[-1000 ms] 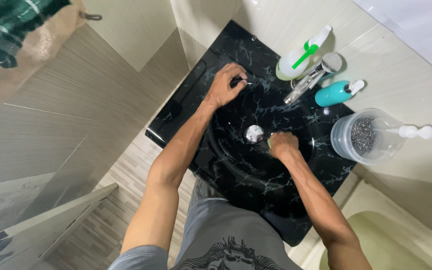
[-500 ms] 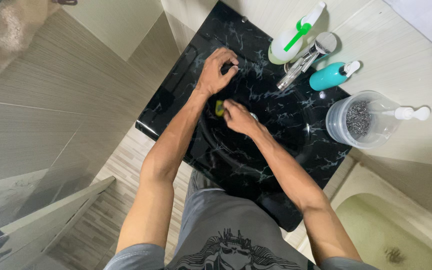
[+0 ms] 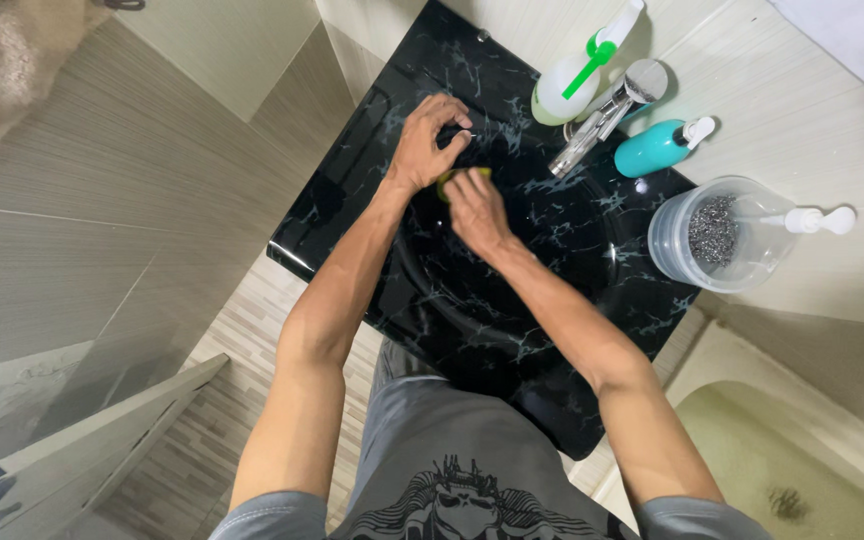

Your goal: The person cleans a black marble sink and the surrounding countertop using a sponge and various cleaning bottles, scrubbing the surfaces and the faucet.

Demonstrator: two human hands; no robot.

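Nearest, at six o'clock, a grey printed shirt fills the bottom edge, and both bare forearms reach up from it over a black marbled sink. Further up, the right hand presses flat on a yellow-green sponge against the inner wall of the basin at about eleven o'clock from the bowl's centre, its fingers curled down over the sponge so that only an edge of it shows. Just beyond and touching it, the left hand rests on the flat sink rim, fingers bent and pinched around something small and dark; what it is cannot be told. Toward one o'clock a chrome tap angles over the bowl, with a white spray bottle with a green trigger behind it and a teal pump bottle to its right. At three o'clock stands a clear plastic tub holding steel wool, with a white pump nozzle beside it.
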